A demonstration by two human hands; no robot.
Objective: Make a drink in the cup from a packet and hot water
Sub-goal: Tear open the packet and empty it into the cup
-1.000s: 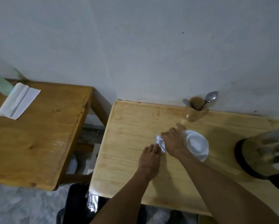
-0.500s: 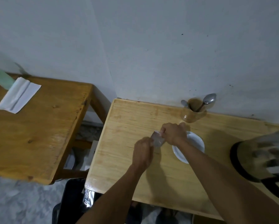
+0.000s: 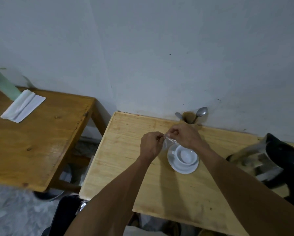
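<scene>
A small silvery packet (image 3: 168, 142) hangs in the air between both my hands, above the light wooden table (image 3: 125, 150). My left hand (image 3: 151, 145) pinches its top left corner, and my right hand (image 3: 185, 135) pinches the top edge beside it. Just below and to the right of the packet, a white cup (image 3: 185, 155) stands empty on a white saucer (image 3: 180, 168). A steel and black kettle (image 3: 268, 159) stands at the right end of the table, blurred.
A brown holder (image 3: 191, 117) with two spoons stands against the wall behind my hands. To the left is a darker wooden table (image 3: 40, 142) with a folded white cloth (image 3: 23, 105) and a green tumbler (image 3: 4, 84). A dark bin (image 3: 64, 217) sits below the table's front edge.
Both hands have lifted the packet off the table and brought it up above the cup's left side. The cup and saucer, earlier partly covered by my right hand, now show fully.
</scene>
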